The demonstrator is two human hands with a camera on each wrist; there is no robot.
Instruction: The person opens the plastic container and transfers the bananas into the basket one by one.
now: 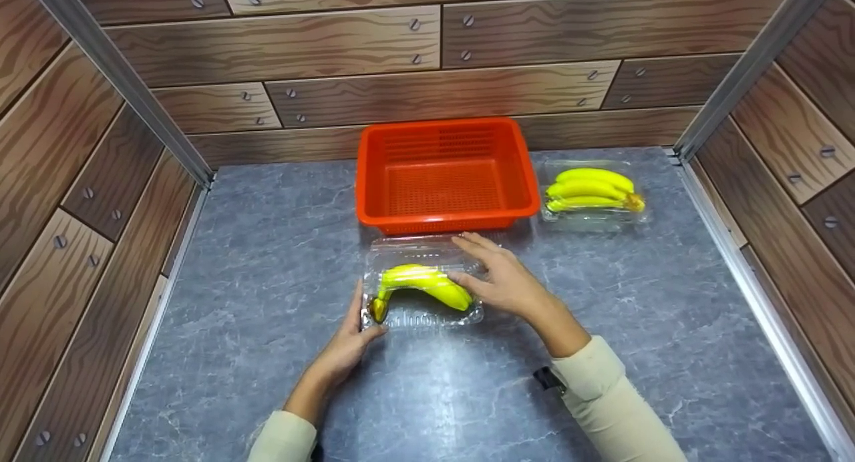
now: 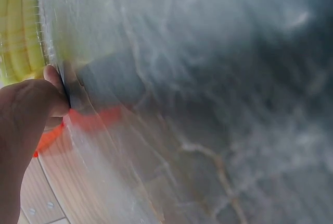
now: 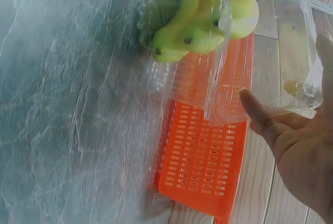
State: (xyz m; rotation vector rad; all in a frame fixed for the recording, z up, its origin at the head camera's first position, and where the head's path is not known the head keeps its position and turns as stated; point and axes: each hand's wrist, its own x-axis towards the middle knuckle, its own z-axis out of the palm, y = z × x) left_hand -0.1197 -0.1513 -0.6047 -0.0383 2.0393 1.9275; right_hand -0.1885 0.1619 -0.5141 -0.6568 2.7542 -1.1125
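Several yellow bananas (image 1: pixel 427 282) in a bunch lie in a clear plastic clamshell box (image 1: pixel 434 320) in the middle of the table. My left hand (image 1: pixel 343 350) holds the box at its near left corner, thumb at the front and fingers along the left side. The right hand (image 1: pixel 504 278) touches the right part of the clear lid (image 3: pixel 283 67) with fingers extended. That lid stands at an angle to the tray in the right wrist view. Part of the left hand (image 2: pixel 31 109) shows at the left edge of its wrist view, where the plastic is blurred.
An orange plastic basket (image 1: pixel 449 220) stands just behind the box. Right of it, a second clear box (image 1: pixel 594 223) contains more bananas (image 1: pixel 591 187). Wood-patterned panels (image 1: pixel 334 45) with metal corner rails (image 1: pixel 741 68) enclose the grey marbled table (image 1: pixel 267 248) on three sides.
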